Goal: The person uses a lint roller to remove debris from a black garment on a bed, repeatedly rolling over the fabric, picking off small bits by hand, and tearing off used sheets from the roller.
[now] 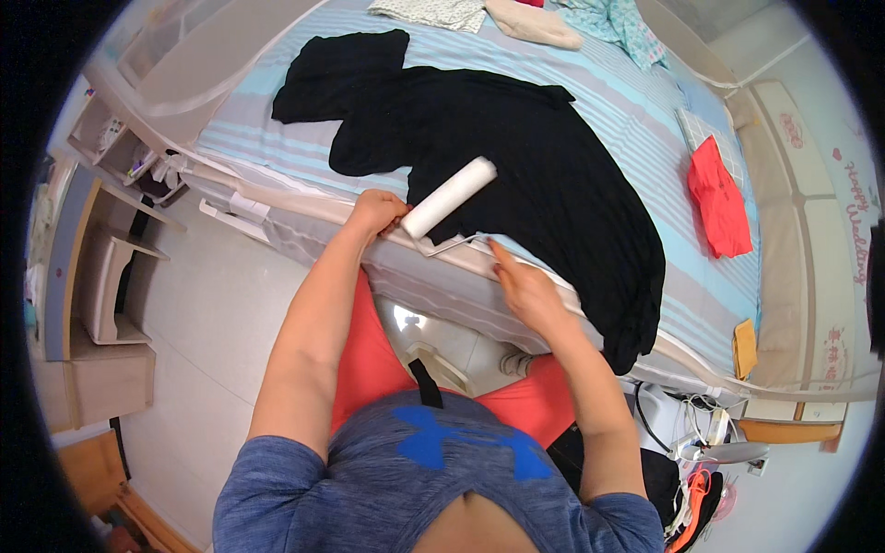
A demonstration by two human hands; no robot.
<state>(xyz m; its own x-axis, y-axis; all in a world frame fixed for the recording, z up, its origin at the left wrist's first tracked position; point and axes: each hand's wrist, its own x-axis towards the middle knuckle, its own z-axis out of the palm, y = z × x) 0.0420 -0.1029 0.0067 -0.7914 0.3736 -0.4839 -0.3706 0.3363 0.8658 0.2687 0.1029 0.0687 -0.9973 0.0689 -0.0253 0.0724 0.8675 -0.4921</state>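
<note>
A white lint roller [450, 197] with a thin wire frame lies at a slant above the near edge of a black garment [498, 124]. My right hand [527, 293] is closed round its handle, which the fingers mostly cover. At the roller's near-left end is my left hand [377, 214], its fingers bent and pressed together. What those fingers hold, if anything, is hidden. The garment is spread over a blue-and-grey striped bed [645, 138], with its right end reaching the near edge.
Toward the right lie a red cloth [719, 203] and a small yellow cloth [745, 348]. Folded clothes [535, 23] are at the far side. Mosquito netting [198, 78] borders the bed. Cables and bags [687, 461] crowd the lower right; shelves [111, 276] stand left.
</note>
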